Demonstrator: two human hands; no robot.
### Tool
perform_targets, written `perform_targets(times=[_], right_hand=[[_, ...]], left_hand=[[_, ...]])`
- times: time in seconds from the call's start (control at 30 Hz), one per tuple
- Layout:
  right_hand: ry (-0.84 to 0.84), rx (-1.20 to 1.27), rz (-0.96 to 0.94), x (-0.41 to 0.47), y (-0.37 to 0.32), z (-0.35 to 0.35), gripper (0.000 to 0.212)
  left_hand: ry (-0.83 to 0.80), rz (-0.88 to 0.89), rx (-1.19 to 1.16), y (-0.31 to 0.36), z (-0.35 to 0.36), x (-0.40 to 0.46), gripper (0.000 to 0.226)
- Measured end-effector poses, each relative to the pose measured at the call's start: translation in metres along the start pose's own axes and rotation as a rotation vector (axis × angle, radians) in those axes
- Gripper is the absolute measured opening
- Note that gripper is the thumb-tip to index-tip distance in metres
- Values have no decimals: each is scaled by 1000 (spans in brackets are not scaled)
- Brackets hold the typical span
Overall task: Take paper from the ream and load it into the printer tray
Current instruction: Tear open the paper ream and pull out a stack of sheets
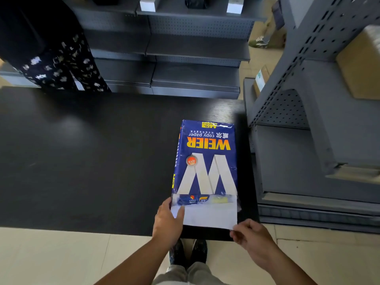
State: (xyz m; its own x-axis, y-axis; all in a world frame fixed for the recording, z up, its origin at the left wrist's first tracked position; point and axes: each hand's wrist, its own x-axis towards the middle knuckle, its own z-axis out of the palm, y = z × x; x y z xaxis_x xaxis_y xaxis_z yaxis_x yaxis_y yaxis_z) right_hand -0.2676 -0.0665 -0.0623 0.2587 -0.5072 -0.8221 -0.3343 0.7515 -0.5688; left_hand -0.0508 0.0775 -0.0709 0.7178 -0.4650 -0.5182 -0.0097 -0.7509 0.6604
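Now at the opening step: the ream [205,161] lies on the black table [82,151], the left hand [167,220] steadying its torn near end while the right hand [251,236] pinches the exposed white paper [211,217] corner; next, presumably, drawing sheets out.

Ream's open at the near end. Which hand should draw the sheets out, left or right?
Probably the right hand: its fingers pinch the near right corner of the exposed paper. The left hand rests on the ream at its left edge, well placed to steady it.
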Motion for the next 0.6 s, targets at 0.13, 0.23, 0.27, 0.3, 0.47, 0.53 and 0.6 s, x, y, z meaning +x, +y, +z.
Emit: perform_targets(times=[0.13, 0.23, 0.27, 0.3, 0.47, 0.53, 0.6], right_hand=[[-70, -194, 16, -4, 5, -3, 28], [-22, -233, -69, -5, -3, 8, 22], [9, -218, -111, -4, -5, 12, 21], [41, -212, -153, -2, -6, 16, 24], [90, -259, -233, -3, 7, 21, 55], [99, -249, -245, -12, 12, 20, 56], [90, -233, -257, -22, 16, 20, 53]], left_hand=[[-72, -50, -54, -7, -7, -9, 54], [-141, -13, -66, -18, -8, -20, 57], [-163, -6, -82, -19, -8, -24, 57], [-180, 2, -106, -21, -9, -28, 58], [-252, 6, -188, -16, -18, -46, 58], [-246, -27, -217, -16, -21, -42, 59], [-213, -23, -219, -18, -19, -36, 50]])
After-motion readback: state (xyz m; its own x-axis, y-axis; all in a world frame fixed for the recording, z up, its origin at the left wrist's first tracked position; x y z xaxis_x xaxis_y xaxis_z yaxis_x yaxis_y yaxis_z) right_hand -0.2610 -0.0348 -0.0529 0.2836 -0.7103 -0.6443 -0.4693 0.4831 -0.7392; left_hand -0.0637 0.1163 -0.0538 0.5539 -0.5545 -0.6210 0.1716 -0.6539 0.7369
